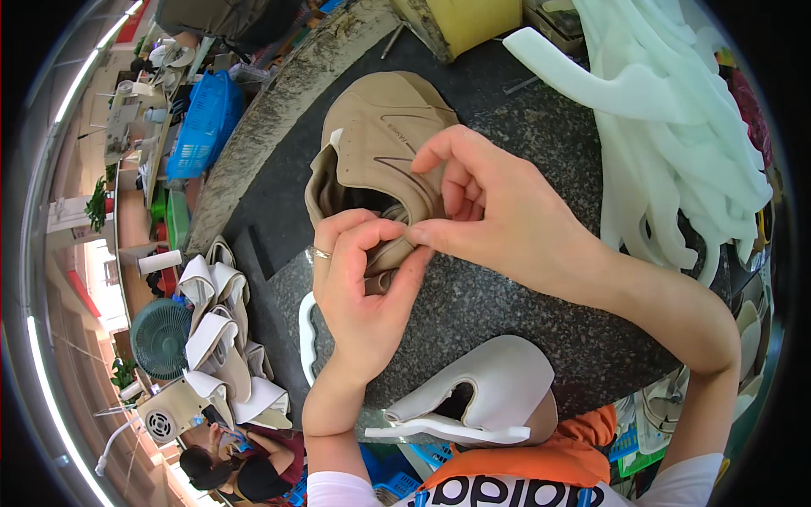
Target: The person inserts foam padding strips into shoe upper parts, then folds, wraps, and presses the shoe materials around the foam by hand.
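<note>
Fingertips of your left hand (363,287) grasp the opening's rim on a tan shoe upper (389,135), index finger on one side and thumb near the other, which looks like a way to keep the soft edge from shifting. Your right hand (507,211) meets them there: its thumb presses close beside your left fingertips, while the index finger stands out over the upper's side and the rest curl inward. Whether that right hand truly grips the edge or only presses it, I cannot tell, as your fingers hide the spot.

The tan upper lies in front of you on the dark speckled table (507,329), its rounded end pointing away, so the opening faces back toward your fingers. The tabletop probably bears its weight, leaving both hands for the rim.

Nearer your body, a pale grey upper (507,372) rests at the table edge, with a white strip (490,434) along its near side. Another curved white piece (306,338) lies just beside your left forearm, likely within easy reach. To your right, white foam strips (667,152) hang in a loose heap, beyond your working space. Off to your left, pale uppers (224,338) are bunched together, apart from the tan one.
</note>
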Action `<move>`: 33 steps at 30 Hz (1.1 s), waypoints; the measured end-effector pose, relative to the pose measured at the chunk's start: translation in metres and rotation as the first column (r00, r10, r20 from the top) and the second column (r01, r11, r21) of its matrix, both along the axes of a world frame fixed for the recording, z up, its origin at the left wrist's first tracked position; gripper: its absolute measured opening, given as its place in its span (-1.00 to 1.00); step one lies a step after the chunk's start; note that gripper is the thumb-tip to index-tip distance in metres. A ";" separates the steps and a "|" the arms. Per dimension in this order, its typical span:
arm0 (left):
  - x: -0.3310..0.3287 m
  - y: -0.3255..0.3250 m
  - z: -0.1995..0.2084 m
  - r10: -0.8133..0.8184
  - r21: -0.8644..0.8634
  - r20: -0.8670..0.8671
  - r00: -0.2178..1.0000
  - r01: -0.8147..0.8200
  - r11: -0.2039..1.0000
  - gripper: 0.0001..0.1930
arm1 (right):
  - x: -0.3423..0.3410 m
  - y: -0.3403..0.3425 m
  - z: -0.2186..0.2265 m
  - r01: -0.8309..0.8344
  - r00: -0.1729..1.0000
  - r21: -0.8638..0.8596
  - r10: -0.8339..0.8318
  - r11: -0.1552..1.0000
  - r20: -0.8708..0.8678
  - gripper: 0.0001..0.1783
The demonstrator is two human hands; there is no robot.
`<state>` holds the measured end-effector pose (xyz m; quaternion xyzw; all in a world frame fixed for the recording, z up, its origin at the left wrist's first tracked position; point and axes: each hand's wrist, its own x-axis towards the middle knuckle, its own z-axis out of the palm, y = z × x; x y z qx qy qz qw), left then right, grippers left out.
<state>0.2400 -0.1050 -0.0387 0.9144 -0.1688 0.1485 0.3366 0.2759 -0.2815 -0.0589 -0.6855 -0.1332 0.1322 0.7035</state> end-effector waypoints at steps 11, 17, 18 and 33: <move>0.002 -0.003 0.003 0.042 0.042 -0.041 0.998 -0.041 0.998 -0.68 | 0.006 -0.003 -0.006 -0.022 0.996 -0.022 0.024 1.000 0.085 -0.65; -0.001 -0.008 0.011 0.097 0.235 0.052 0.994 -0.106 0.966 -0.72 | 0.009 0.000 -0.013 0.020 0.995 0.063 -0.026 0.998 0.092 -0.66; -0.001 -0.009 0.010 0.105 0.197 0.002 0.994 -0.103 0.975 -0.74 | 0.009 -0.002 -0.011 0.023 0.995 0.059 -0.029 0.998 0.091 -0.66; 0.013 0.004 -0.012 -0.070 -0.191 -0.094 0.993 0.051 0.980 -0.81 | 0.015 0.002 -0.019 -0.032 0.999 0.096 0.032 0.995 0.005 -0.69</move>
